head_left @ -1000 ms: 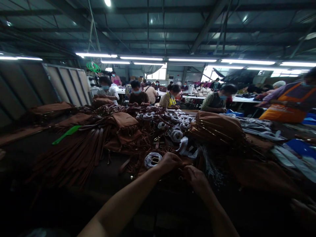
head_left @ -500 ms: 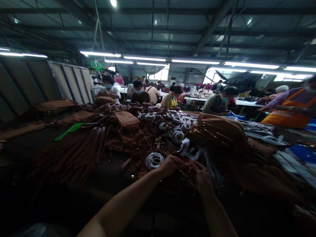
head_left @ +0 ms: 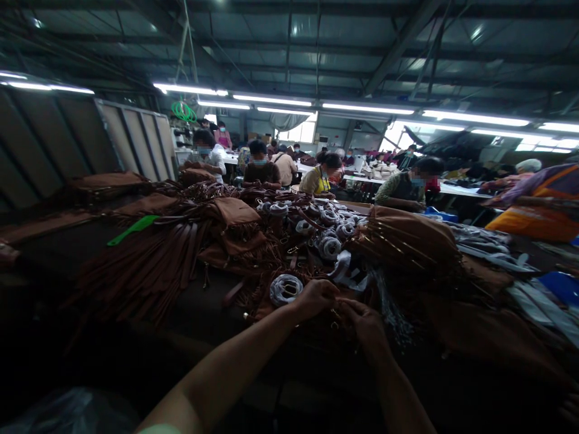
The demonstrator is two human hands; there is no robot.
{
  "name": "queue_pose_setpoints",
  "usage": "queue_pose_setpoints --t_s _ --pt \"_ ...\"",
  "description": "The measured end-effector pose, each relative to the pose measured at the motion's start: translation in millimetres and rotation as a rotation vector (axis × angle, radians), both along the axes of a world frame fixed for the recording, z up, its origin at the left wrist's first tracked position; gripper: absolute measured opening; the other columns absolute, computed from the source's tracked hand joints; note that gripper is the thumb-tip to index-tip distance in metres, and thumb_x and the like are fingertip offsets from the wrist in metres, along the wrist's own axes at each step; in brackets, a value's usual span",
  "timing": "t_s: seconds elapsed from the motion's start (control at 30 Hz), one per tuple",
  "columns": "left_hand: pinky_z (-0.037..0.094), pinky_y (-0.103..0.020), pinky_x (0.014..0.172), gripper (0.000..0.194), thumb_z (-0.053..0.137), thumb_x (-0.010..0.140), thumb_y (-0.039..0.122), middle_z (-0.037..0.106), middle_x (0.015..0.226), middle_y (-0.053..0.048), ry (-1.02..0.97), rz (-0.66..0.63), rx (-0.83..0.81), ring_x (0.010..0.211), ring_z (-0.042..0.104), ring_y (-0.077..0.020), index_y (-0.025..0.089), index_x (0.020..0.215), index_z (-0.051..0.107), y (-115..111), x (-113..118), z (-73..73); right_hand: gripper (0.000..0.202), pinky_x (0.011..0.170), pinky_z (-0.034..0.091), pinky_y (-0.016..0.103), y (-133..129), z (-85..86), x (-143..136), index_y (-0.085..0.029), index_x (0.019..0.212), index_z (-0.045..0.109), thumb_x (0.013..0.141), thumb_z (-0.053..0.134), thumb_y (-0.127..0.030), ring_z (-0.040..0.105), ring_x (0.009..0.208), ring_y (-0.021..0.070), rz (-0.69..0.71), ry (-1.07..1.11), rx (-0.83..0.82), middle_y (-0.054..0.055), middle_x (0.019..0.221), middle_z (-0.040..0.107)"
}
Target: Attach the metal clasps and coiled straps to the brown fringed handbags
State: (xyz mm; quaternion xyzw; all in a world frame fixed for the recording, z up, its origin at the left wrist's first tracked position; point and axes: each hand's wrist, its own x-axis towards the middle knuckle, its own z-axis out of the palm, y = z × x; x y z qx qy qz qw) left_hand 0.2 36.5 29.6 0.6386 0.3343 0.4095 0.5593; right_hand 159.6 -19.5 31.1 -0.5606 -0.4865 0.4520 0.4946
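My left hand (head_left: 316, 297) is closed, its fingertips pinching a brown leather piece (head_left: 345, 295) just above the table. From the other side my right hand (head_left: 364, 319) grips the same piece, fingertips close to the left ones. Small gold-coloured metal fittings hang below, between the hands. The piece's full shape is hidden by fingers and shadow. Left of my left hand lies a coiled strap wrapped in whitish film (head_left: 286, 290), with a gold ring in its middle. Brown fringed material lies beneath it.
More wrapped coils (head_left: 329, 243) are heaped behind my hands. Brown bags (head_left: 407, 235) are stacked at right, another fringed bag (head_left: 233, 212) at centre. Long brown straps (head_left: 149, 271) spread leftward beside a green flat tool (head_left: 133, 230). Several people sit across the table; a hand shows at far left.
The view has tilted and shifted slightly, so the scene sits a little further right. My hands have drawn slightly closer together on the brown piece. At the far left, a hand shows more fully.
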Motion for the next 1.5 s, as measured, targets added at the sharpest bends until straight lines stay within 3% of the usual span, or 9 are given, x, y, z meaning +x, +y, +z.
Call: queue_pose_setpoints --t_s 0.2,0.5,0.67,0.9,1.13,1.3,1.5 --pt "0.040 -0.019 0.058 0.037 0.074 0.055 0.016 0.063 0.072 -0.001 0.060 -0.011 -0.001 0.064 0.056 -0.0102 0.010 0.090 0.066 0 -3 -1.0 0.048 0.053 0.047 0.026 -3 -1.2 -3 -0.015 0.095 0.072 0.063 0.070 -0.051 0.063 0.066 0.0196 -0.012 -0.051 -0.038 0.005 0.078 0.071" --pt "0.041 -0.020 0.061 0.040 0.077 0.057 0.025 0.065 0.078 -0.003 0.120 -0.012 0.062 0.068 0.057 -0.0122 0.010 0.093 0.066 7 -3 -10.8 0.049 0.061 0.050 0.028 1 -8.9 -1 -0.016 0.095 0.073 0.065 0.068 -0.054 0.065 0.077 0.0237 0.013 -0.072 0.000 0.007 0.083 0.072" --pt "0.042 -0.021 0.062 0.040 0.075 0.058 0.021 0.065 0.077 -0.002 0.126 -0.046 0.038 0.067 0.057 -0.0115 0.010 0.095 0.066 9 -2 -15.5 0.046 0.064 0.051 0.030 2 -12.0 2 -0.015 0.092 0.073 0.065 0.069 -0.053 0.066 0.080 0.0251 0.040 -0.094 0.021 0.009 0.086 0.072" --pt "0.038 -0.019 0.056 0.041 0.078 0.054 0.023 0.063 0.072 -0.001 0.185 -0.060 0.039 0.064 0.055 -0.0107 0.010 0.092 0.067 10 -6 -9.7 0.043 0.066 0.051 0.031 0 -10.0 3 -0.016 0.087 0.074 0.064 0.069 -0.052 0.065 0.080 0.0254 0.041 -0.145 0.034 0.008 0.082 0.072" --pt "0.039 -0.019 0.055 0.039 0.077 0.052 0.022 0.064 0.071 -0.001 0.156 -0.078 -0.019 0.062 0.054 -0.0104 0.010 0.089 0.068 8 -4 -6.3 0.047 0.068 0.051 0.031 -1 -11.1 1 -0.015 0.093 0.073 0.065 0.068 -0.052 0.065 0.081 0.0253 0.025 -0.177 0.038 0.007 0.084 0.072" --pt "0.039 -0.019 0.053 0.038 0.078 0.049 0.018 0.063 0.067 0.000 0.094 -0.057 -0.068 0.058 0.054 -0.0096 0.009 0.085 0.067 8 -4 -9.7 0.035 0.070 0.050 0.030 -6 -5.9 -5 -0.017 0.085 0.075 0.068 0.066 -0.046 0.065 0.079 0.0241 -0.011 -0.288 0.090 0.006 0.082 0.072" --pt "0.042 -0.020 0.052 0.033 0.079 0.045 0.015 0.062 0.061 0.001 0.091 0.002 -0.173 0.052 0.054 -0.0094 0.009 0.074 0.066 4 1 -9.8 0.027 0.073 0.049 0.031 -7 -13.2 -9 -0.019 0.084 0.074 0.074 0.059 -0.039 0.065 0.079 0.0223 0.014 -0.396 0.198 0.007 0.086 0.072"
